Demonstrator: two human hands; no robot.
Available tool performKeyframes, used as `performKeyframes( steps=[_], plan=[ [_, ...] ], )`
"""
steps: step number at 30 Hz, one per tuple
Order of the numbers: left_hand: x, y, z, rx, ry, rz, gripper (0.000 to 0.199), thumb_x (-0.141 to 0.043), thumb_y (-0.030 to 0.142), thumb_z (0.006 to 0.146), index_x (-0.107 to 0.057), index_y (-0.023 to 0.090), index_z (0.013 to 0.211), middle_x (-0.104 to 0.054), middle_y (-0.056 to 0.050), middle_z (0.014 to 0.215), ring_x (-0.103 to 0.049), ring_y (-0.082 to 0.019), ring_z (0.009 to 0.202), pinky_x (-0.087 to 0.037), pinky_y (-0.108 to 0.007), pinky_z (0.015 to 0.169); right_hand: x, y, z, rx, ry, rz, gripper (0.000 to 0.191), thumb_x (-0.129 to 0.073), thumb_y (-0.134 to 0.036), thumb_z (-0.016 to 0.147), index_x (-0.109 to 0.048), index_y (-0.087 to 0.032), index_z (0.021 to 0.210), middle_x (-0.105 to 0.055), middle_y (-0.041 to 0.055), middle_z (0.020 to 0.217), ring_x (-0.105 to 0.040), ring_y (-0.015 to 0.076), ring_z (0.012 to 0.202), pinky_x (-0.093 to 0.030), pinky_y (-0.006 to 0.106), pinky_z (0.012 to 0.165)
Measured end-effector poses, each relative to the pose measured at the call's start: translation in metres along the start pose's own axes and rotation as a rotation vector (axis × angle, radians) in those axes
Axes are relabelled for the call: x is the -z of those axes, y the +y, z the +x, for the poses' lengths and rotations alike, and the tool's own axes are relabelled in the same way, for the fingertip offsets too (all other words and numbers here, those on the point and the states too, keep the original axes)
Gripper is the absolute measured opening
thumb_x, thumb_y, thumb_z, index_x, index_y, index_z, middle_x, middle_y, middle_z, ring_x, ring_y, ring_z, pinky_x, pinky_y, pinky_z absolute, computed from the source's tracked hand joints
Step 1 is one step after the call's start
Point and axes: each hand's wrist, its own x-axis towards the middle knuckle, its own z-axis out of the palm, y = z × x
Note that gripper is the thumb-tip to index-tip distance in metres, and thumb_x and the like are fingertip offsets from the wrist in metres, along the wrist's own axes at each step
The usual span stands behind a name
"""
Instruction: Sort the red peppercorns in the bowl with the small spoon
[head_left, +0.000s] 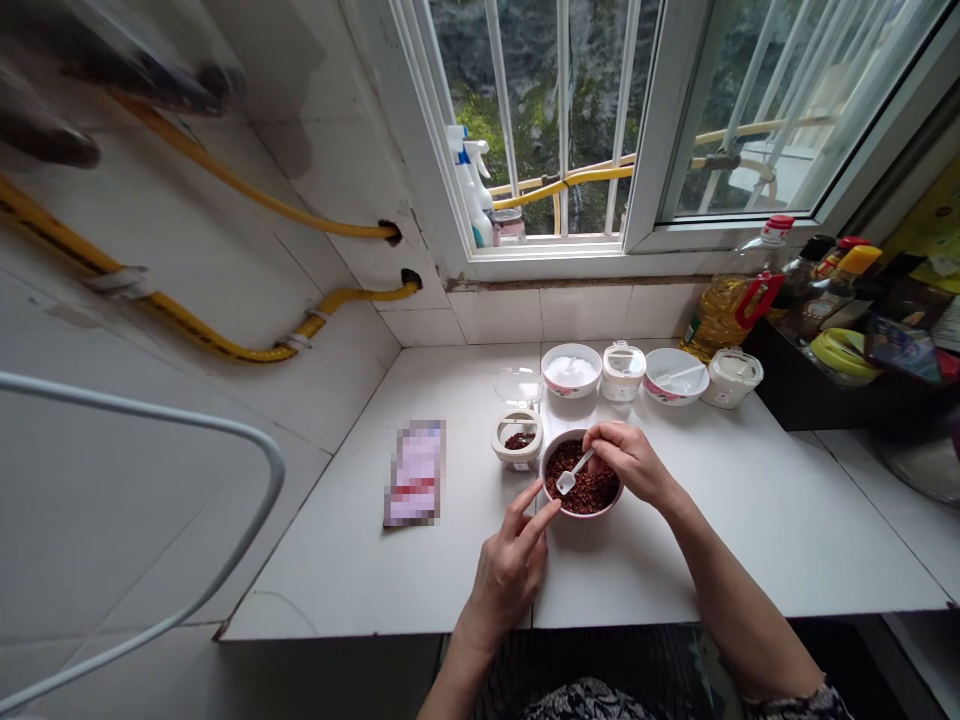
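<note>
A pink-rimmed bowl point(583, 513) full of dark reddish-brown grains that look like peppercorns point(596, 490) stands on the white counter. My right hand point(626, 460) is closed in a pinch on the handle of a small white spoon point(571, 478), its bowl end low over the grains. From the near left, my left hand point(514, 555) rests two stretched, parted fingertips against the bowl's rim; its other fingers are curled below. Just left of the bowl sits a beige seasoning jar point(517, 452), its clear lid point(517, 385) flipped up and some of the same dark grains inside.
Along the back stand a bowl of white grains point(571, 370), a lidded jar point(623, 370), a bowl with a white spoon point(676, 378) and another lidded jar point(733, 378). A blurred purple packet point(416, 475) lies left. An oil bottle point(724, 305) and a black box of bottles point(799, 380) stand right.
</note>
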Motion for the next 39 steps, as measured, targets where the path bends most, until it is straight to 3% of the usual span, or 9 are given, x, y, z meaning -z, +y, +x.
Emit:
performKeyframes(
  steps=[6,14,18,22,26,30,34,39],
  plan=[
    [0.000,0.001,0.001,-0.007,0.006,0.011,0.049,-0.044,0.002,0.094,-0.051,0.023,0.138,-0.052,-0.015,0.141,-0.071,-0.012,0.091,-0.061,-0.021,0.077,-0.002,0.004,-0.001,0.086,0.027,-0.181,0.023,-0.048,-0.011,0.085,-0.062,-0.023,0.072,-0.069,0.0019,0.070,-0.062,0.0237,0.091,-0.045,0.039,0.092],
    [-0.001,0.000,-0.001,0.000,0.006,0.010,0.049,-0.045,0.002,0.094,-0.050,0.023,0.138,-0.052,-0.015,0.141,-0.071,-0.011,0.087,-0.061,-0.022,0.077,-0.005,0.007,-0.002,0.052,-0.009,-0.134,0.022,-0.045,-0.012,0.087,-0.062,-0.022,0.076,-0.068,0.0023,0.071,-0.061,0.0221,0.086,-0.045,0.038,0.089],
    [-0.001,0.000,-0.001,-0.007,0.015,0.008,0.049,-0.045,0.002,0.094,-0.051,0.022,0.138,-0.052,-0.016,0.142,-0.071,-0.011,0.087,-0.061,-0.021,0.076,-0.005,0.006,-0.001,0.131,0.023,-0.209,0.022,-0.045,-0.012,0.089,-0.061,-0.023,0.076,-0.065,0.0005,0.066,-0.060,0.0216,0.082,-0.042,0.041,0.097],
    [0.000,0.001,0.000,-0.004,0.008,0.009,0.049,-0.045,0.002,0.094,-0.051,0.023,0.138,-0.052,-0.016,0.142,-0.072,-0.013,0.092,-0.060,-0.021,0.077,-0.008,0.005,-0.001,0.194,-0.062,-0.197,0.025,-0.044,-0.010,0.090,-0.059,-0.023,0.075,-0.064,-0.0020,0.065,-0.059,0.0181,0.071,-0.039,0.043,0.102],
    [0.000,0.001,0.000,0.003,0.000,0.009,0.050,-0.045,0.002,0.094,-0.049,0.024,0.139,-0.052,-0.015,0.142,-0.072,-0.011,0.086,-0.061,-0.021,0.076,-0.009,0.005,-0.002,0.121,-0.064,-0.152,0.023,-0.045,-0.012,0.088,-0.060,-0.023,0.074,-0.067,0.0004,0.066,-0.061,0.0215,0.082,-0.042,0.040,0.094],
    [0.000,0.000,-0.001,-0.004,0.001,-0.010,0.052,-0.045,0.001,0.093,-0.049,0.024,0.139,-0.051,-0.016,0.143,-0.071,-0.012,0.090,-0.061,-0.022,0.076,-0.007,0.002,-0.002,0.055,-0.084,-0.051,0.023,-0.046,-0.011,0.087,-0.059,-0.022,0.073,-0.066,-0.0017,0.060,-0.060,0.0185,0.068,-0.044,0.037,0.089],
    [0.000,0.000,0.000,-0.007,0.004,-0.022,0.051,-0.045,0.000,0.093,-0.050,0.023,0.139,-0.051,-0.017,0.142,-0.071,-0.011,0.089,-0.061,-0.022,0.076,-0.005,0.000,0.000,0.021,-0.014,-0.006,0.023,-0.046,-0.010,0.086,-0.060,-0.022,0.073,-0.064,-0.0029,0.057,-0.060,0.0177,0.064,-0.047,0.034,0.082],
    [0.000,0.001,0.000,-0.001,0.004,-0.003,0.050,-0.045,0.001,0.094,-0.050,0.023,0.138,-0.053,-0.016,0.141,-0.071,-0.011,0.089,-0.061,-0.022,0.076,-0.001,0.003,0.000,0.031,0.042,-0.077,0.022,-0.046,-0.013,0.088,-0.060,-0.023,0.074,-0.066,-0.0020,0.057,-0.062,0.0202,0.072,-0.045,0.037,0.090]
  ],
)
